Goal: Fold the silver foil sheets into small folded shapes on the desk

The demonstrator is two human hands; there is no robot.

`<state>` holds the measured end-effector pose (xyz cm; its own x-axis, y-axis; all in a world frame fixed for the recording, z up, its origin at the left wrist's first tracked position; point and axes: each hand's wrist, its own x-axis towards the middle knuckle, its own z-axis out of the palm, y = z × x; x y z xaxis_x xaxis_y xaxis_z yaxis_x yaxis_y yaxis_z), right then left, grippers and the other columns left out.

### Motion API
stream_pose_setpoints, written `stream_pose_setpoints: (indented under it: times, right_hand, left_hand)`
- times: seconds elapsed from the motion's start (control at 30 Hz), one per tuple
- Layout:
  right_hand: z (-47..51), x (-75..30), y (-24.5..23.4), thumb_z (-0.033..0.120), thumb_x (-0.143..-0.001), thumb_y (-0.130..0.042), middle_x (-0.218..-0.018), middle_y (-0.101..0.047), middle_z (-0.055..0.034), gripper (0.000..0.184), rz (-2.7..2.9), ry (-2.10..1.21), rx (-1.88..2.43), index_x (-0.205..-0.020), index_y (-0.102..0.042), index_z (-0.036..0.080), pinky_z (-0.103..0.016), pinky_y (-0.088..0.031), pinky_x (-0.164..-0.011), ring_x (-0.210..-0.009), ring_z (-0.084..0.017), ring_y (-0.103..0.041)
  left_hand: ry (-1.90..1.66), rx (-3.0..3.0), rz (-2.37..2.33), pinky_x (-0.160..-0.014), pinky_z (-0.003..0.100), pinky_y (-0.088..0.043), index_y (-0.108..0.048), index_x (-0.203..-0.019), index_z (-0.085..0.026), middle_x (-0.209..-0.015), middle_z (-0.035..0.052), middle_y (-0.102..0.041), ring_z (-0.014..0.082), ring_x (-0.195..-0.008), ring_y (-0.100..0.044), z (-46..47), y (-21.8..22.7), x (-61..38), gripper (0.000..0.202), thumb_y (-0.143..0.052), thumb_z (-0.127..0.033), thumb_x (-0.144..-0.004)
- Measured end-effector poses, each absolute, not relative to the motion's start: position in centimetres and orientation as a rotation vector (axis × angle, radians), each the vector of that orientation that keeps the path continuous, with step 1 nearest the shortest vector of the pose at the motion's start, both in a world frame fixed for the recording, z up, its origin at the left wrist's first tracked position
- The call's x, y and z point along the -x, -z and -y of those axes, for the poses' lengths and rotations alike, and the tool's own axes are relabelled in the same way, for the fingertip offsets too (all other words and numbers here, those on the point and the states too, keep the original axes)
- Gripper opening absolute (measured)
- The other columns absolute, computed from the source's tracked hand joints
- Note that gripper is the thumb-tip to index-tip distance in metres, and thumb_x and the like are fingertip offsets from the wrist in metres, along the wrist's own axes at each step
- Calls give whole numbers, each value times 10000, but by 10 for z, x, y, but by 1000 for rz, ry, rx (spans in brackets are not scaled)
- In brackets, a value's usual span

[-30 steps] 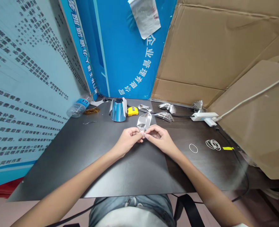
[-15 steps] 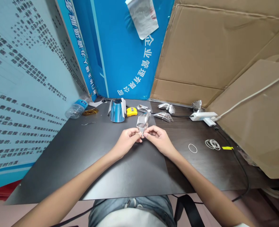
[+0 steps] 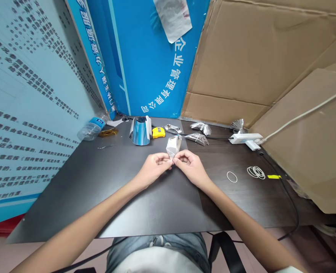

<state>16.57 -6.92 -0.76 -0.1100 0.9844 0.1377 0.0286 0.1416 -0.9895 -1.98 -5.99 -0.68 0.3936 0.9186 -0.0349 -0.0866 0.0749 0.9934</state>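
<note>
My left hand point(image 3: 153, 168) and my right hand point(image 3: 190, 167) meet above the black mat, their fingertips pinching the lower end of a crumpled piece of silver foil point(image 3: 173, 147). The foil stands up between them, narrow and folded. Its pinched end is partly hidden by my fingers. Beyond my hands lie a folded foil piece point(image 3: 173, 129) and a curved, mirror-like foil sheet point(image 3: 139, 132) standing on the mat.
A yellow tape measure point(image 3: 158, 132) and a lying plastic bottle point(image 3: 92, 129) are at the back. Foil bundles point(image 3: 200, 139) and a white power strip point(image 3: 245, 138) lie right. Rubber bands point(image 3: 256, 172) sit on the dark table point(image 3: 242, 204). Cardboard and printed boards form the walls.
The foil between my fingers is narrower and more tightly gathered than before. My hands have drawn slightly closer together, and the view has shifted a little.
</note>
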Motion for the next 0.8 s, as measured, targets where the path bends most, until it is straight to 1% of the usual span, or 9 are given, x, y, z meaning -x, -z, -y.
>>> stream_pose_setpoints:
  times: [0.17,0.43,0.57,0.67,0.8]
  right_hand:
    - [71,-165,7,395,-824,-794,-856,-707,-27,218,1377,-1169,1078,-846,-676,213,-341,-587,-796,-815,-195,-705]
    - [74,-163,8,455,-839,-795,-856,-723,-44,261,1395,-1119,1130,-853,-676,223,-344,-586,-766,-817,-212,-715]
    - [73,-162,10,468,-831,-801,-846,-726,-46,279,1381,-1109,1141,-852,-671,223,-341,-585,-744,-799,-211,-713]
    - [73,-161,11,441,-838,-792,-845,-717,-43,252,1383,-1104,1146,-856,-670,221,-332,-578,-730,-787,-204,-705]
    - [74,-162,10,417,-844,-782,-843,-708,-36,229,1386,-1097,1167,-855,-664,221,-329,-572,-719,-778,-201,-700]
  left_hand:
    - [-903,-1276,-862,-805,297,-488,-742,-875,-144,-835,50,-683,176,-824,-631,61,1,20,224,-734,-367,-864]
    - [-906,-1292,-896,-765,294,-471,-735,-785,-147,-763,41,-675,173,-771,-615,61,-1,20,279,-751,-416,-856]
    - [-905,-1276,-894,-777,295,-482,-744,-793,-145,-769,44,-687,174,-776,-629,61,0,19,270,-763,-407,-851]
    - [-898,-1264,-881,-783,293,-485,-753,-833,-138,-788,47,-699,173,-787,-639,61,1,20,260,-774,-397,-851]
    - [-887,-1280,-875,-751,282,-472,-746,-875,-132,-807,44,-708,161,-762,-632,61,5,21,253,-793,-378,-838]
